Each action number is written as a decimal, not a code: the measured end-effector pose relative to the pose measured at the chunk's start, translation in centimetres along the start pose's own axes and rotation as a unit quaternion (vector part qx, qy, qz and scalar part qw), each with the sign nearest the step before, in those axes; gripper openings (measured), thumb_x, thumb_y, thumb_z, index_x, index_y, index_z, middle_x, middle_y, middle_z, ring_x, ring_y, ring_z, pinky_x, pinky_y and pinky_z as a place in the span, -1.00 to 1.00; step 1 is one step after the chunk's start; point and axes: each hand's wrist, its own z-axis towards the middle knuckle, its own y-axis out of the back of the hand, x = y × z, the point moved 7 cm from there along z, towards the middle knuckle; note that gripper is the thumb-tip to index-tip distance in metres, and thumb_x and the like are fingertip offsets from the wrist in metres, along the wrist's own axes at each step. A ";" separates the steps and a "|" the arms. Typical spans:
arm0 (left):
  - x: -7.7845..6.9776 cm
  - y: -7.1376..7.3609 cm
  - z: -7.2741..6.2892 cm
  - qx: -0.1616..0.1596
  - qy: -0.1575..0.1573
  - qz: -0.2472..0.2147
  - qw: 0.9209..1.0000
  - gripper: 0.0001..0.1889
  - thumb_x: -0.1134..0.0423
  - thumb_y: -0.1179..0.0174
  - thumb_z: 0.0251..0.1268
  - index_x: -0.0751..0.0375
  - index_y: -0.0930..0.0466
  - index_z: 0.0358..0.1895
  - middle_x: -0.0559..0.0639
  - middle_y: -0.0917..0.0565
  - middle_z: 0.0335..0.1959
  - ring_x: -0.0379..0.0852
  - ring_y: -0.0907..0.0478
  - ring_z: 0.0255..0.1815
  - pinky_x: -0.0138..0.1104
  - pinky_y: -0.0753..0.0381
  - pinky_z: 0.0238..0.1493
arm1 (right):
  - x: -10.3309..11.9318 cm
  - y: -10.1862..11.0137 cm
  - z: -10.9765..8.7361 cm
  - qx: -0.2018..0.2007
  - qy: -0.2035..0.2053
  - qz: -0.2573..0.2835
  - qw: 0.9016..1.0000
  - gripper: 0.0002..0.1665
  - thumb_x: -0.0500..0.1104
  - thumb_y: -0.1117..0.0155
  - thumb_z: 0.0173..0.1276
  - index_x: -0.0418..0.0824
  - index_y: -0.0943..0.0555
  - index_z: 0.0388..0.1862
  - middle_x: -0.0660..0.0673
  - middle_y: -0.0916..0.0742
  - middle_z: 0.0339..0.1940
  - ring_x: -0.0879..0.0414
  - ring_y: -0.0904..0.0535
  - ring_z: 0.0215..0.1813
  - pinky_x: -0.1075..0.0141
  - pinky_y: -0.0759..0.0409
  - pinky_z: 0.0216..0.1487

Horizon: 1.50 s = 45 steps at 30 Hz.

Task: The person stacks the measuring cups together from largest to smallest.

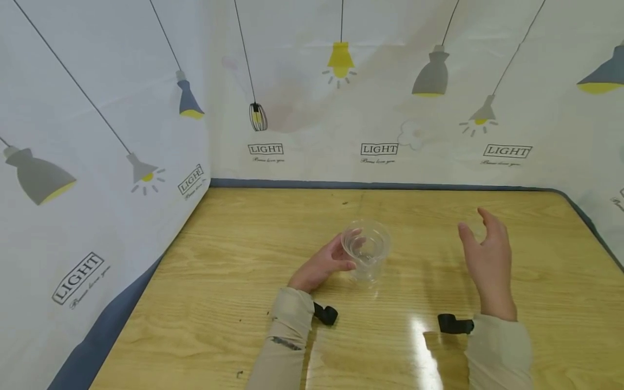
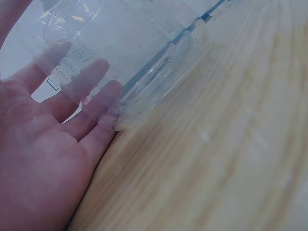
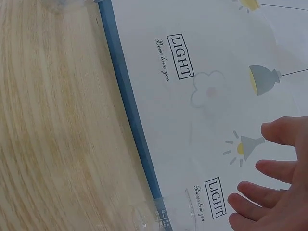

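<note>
The left hand grips the cup; right of the cup, over the worktop, the right hand is unclenched.

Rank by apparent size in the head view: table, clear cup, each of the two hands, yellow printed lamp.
1. Table
2. Right hand
3. Left hand and clear cup: overlapping and look alike, so not ranked
4. Yellow printed lamp
</note>
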 end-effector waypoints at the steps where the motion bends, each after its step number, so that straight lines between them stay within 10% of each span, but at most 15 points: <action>1: 0.0 0.0 0.0 0.001 0.000 0.000 1.000 -0.26 0.40 -0.13 0.17 0.05 0.04 0.38 0.15 -0.12 0.35 0.01 -0.03 0.35 -0.27 -0.19 0.22 | -0.1 0.0 0.0 -0.001 -0.003 0.001 1.000 -0.28 0.11 0.12 0.36 -0.14 -0.03 0.41 -0.27 -0.13 0.36 -0.27 -0.05 0.31 -0.24 -0.07 0.12; 45: -0.1 0.0 -0.1 -0.001 0.003 0.007 1.000 -0.24 0.36 -0.15 0.17 0.06 0.06 0.39 0.16 -0.10 0.36 0.01 0.00 0.36 -0.27 -0.11 0.25 | -2.4 1.3 0.1 -0.011 -0.068 0.008 0.998 -0.24 0.18 0.15 0.34 -0.07 0.03 0.42 -0.22 -0.12 0.38 -0.20 -0.02 0.35 -0.19 -0.08 0.16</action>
